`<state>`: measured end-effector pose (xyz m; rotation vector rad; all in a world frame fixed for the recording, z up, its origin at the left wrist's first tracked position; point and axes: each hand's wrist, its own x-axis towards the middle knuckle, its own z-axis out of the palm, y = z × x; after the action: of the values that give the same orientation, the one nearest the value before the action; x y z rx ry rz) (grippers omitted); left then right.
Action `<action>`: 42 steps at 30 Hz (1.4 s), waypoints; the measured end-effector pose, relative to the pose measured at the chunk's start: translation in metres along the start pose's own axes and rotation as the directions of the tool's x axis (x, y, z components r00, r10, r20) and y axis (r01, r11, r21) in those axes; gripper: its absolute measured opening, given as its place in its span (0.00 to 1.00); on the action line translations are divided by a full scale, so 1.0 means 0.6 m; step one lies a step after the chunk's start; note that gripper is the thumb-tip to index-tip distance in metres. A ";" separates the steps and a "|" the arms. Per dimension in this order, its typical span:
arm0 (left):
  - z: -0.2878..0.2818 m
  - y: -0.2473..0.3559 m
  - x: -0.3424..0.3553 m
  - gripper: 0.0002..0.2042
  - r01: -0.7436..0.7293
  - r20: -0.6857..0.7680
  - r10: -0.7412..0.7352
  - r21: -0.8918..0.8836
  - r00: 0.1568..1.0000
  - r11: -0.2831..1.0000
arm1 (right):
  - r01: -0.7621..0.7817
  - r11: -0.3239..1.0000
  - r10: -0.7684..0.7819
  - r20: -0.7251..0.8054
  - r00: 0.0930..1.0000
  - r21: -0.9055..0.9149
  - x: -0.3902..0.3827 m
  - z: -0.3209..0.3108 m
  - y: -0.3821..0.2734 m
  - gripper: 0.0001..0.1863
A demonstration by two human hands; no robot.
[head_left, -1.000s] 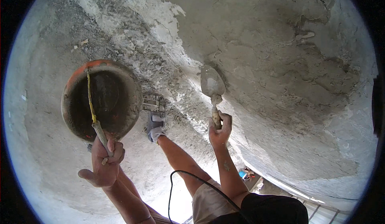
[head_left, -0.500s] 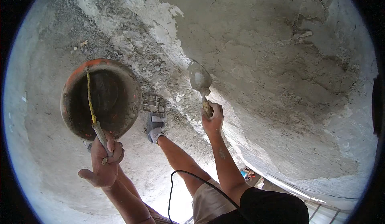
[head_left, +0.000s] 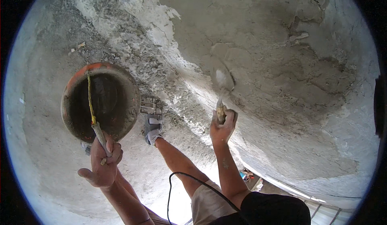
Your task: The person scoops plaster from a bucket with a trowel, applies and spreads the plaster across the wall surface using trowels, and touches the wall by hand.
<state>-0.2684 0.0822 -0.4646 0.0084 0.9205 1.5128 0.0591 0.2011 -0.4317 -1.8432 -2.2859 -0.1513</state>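
Note:
At the left, my left hand [head_left: 104,160] is closed round the grey tube grip of a bucket handle [head_left: 92,104], with the thumb sticking out. The handle's yellowish strip runs up to the far rim of the round, orange, mortar-smeared bucket [head_left: 135,116]. Dark grey wet mortar [head_left: 107,98] lies inside it. My right hand [head_left: 223,128] grips the short, worn handle of a rounded trowel [head_left: 222,78]. Its grey blade lies against the plastered wall [head_left: 274,64], or very close to it; the exact contact cannot be made out. A fresh, smooth smear surrounds the blade.
Rough debris and crumbled mortar [head_left: 133,43] run along the foot of the wall. My shod foot [head_left: 154,128] stands right of the bucket. A black cable [head_left: 193,176] loops over my leg. Small coloured items [head_left: 246,174] lie at the lower right.
My right hand and the trowel have moved right, onto the wall's wet plaster, and a smooth smear now shows around the blade. The left hand still holds the bucket almost in place.

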 end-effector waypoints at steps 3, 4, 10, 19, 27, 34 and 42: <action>0.003 0.004 0.003 0.50 -0.021 0.016 0.022 -0.028 1.000 0.999 | -0.055 0.998 0.055 0.074 0.996 -0.002 -0.049 -0.002 0.012 0.17; 0.005 0.004 0.003 0.50 -0.019 0.012 0.019 -0.029 1.000 0.999 | -0.101 0.995 0.098 0.125 0.987 0.018 -0.058 -0.006 0.007 0.17; -0.006 0.006 0.000 0.50 -0.032 -0.006 0.032 -0.004 0.999 0.999 | -0.043 0.993 0.036 0.066 0.997 0.109 -0.005 -0.015 -0.042 0.18; -0.002 0.007 0.000 0.50 -0.048 -0.012 0.048 0.010 0.999 0.999 | -0.065 0.987 0.059 0.049 0.997 0.150 0.037 0.052 -0.043 0.18; -0.019 0.005 -0.002 0.50 -0.040 -0.001 0.040 -0.007 0.999 0.999 | -0.018 0.986 0.006 0.072 0.997 0.166 0.018 0.001 -0.061 0.19; -0.012 0.009 0.002 0.50 -0.031 0.005 0.031 -0.021 1.000 0.999 | 0.074 0.994 -0.063 -0.119 0.991 0.083 0.079 0.003 -0.047 0.18; -0.046 0.009 -0.001 0.54 -0.045 0.205 0.065 -0.103 0.977 0.994 | -0.268 0.925 0.192 0.277 0.942 0.270 -0.008 0.031 -0.081 0.16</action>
<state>-0.2872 0.0677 -0.4800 0.1204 0.6827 1.5739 0.0111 0.1900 -0.4484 -2.0330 -2.0618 0.4658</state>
